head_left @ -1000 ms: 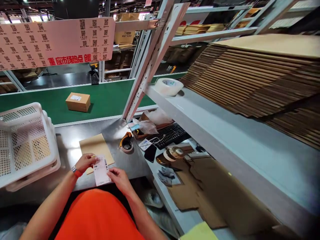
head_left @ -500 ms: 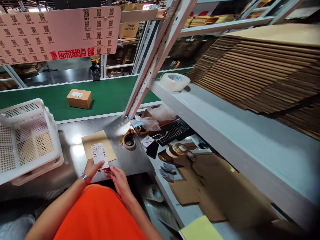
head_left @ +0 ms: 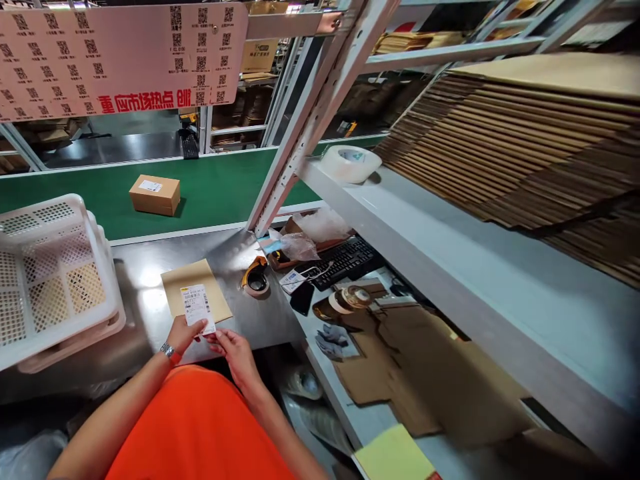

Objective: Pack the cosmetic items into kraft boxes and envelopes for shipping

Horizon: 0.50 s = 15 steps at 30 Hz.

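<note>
A white printed shipping label (head_left: 196,305) is held in front of me, over a flat tan envelope (head_left: 175,283) on the metal bench. My left hand (head_left: 184,335), with a watch on its wrist, pinches the label's lower left edge under the thumb. At the label's lower right corner, the fingers of my right hand (head_left: 233,353) are closed on its edge. Right of the envelope lies a tape dispenser (head_left: 256,277) with a roll in it.
White plastic baskets (head_left: 113,293) stand at the left. Behind the bench, a carton (head_left: 155,195) sits on a green conveyor belt (head_left: 225,180). A slanted post (head_left: 300,140) and a shelf (head_left: 400,220) with a tape roll (head_left: 351,163) and stacked flat cardboard (head_left: 500,153) rise at the right.
The view has shifted slightly. Both hands keep hold of the label over the envelope, in nearly the same place.
</note>
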{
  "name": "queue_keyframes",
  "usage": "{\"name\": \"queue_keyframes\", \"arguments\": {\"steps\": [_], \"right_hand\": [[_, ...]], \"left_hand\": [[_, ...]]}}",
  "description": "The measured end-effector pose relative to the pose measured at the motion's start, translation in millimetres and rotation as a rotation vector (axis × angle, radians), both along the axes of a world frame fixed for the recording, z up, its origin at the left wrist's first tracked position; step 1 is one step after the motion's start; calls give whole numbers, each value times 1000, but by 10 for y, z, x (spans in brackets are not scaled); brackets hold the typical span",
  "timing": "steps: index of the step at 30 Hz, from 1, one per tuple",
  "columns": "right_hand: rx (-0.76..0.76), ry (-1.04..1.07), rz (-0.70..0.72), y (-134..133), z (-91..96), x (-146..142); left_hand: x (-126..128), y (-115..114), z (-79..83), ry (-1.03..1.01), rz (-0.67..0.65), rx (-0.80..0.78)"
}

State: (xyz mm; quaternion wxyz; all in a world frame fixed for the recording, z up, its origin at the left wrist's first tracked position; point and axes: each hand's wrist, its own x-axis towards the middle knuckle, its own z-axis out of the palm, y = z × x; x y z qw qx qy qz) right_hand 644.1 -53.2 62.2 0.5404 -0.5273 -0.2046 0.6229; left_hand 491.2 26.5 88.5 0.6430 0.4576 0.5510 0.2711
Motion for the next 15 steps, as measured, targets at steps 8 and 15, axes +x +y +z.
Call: {"name": "queue_keyframes", "arguments": {"steps": [8,15], "right_hand": [[-8,-153,-48,54,-27,23],[70,-264,-28,39,6,33]], "left_hand": [[13,-30,-116,260,59,236],[37,-101,47,118,-294,340]]}}
